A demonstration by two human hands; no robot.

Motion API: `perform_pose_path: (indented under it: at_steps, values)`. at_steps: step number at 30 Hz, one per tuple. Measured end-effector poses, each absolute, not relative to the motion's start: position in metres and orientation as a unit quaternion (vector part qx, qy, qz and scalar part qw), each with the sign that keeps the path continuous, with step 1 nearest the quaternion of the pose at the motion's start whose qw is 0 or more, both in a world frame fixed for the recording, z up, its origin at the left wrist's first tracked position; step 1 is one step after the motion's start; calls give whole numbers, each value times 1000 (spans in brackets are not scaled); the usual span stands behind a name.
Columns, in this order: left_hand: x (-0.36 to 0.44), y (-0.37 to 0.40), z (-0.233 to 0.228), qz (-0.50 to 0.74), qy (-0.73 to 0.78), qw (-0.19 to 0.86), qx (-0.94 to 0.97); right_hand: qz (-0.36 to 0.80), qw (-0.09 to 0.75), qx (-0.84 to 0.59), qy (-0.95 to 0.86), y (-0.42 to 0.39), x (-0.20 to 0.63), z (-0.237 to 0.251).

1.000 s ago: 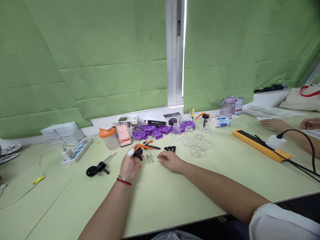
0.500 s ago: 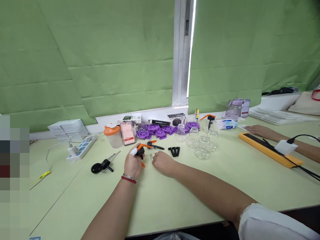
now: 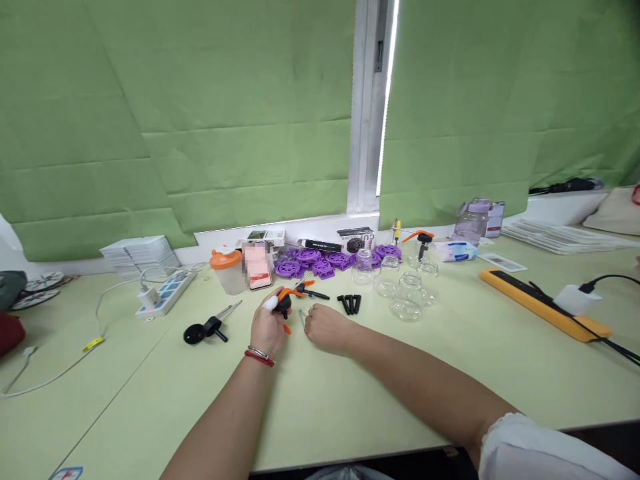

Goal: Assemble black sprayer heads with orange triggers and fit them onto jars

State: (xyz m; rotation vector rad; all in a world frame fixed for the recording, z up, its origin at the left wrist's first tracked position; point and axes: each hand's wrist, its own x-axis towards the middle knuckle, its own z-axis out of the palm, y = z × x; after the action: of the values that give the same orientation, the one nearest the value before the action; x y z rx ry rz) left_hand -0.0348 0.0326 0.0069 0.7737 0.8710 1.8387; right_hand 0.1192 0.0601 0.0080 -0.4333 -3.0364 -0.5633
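Left hand: your left hand [image 3: 267,327] is gripping a black-and-orange pump head [image 3: 283,301], its bandaged fingertip resting on top.
Right hand: your right hand [image 3: 326,327] is lying on the desk [image 3: 350,393] with fingers curled, pinching a small metal pin [image 3: 302,316] at its 10 o'clock.
Position: the pin is sitting just right of the pump head, both hands nearly touching.
Nearby: black screws [image 3: 349,303] are lying at 1 o'clock of your right hand, glass cups [image 3: 400,288] beyond, purple discs [image 3: 320,261] at 12.
Advice: you are probably best keeping the pump head steady and the pin gripped near its end.
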Motion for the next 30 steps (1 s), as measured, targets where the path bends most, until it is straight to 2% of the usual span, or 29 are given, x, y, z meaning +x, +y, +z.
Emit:
perform_pose_path:
  at_steps: [6, 9, 15, 17, 21, 27, 30]
  values:
    - [-35, 32, 7, 745, 358, 462, 321, -148, 56, -210, -965, 63, 122, 15]
    - [-34, 31, 8, 744, 361, 466, 315, -96, 121, -246, -957, 60, 131, 33]
    - [-24, 24, 13, 716, 330, 538, 298, 145, 445, -267, -842, 56, 143, 75]
    - [-18, 21, 15, 694, 327, 566, 303, 230, 510, -289, -777, 60, 139, 79]
    - [-10, 14, 16, 647, 325, 604, 334, 359, 533, -314, -699, 70, 127, 72]
    - [-6, 11, 17, 611, 324, 630, 353, 423, 546, -313, -652, 75, 114, 59]
    - [-5, 11, 19, 605, 314, 636, 361, 452, 511, -306, -664, 73, 112, 54]
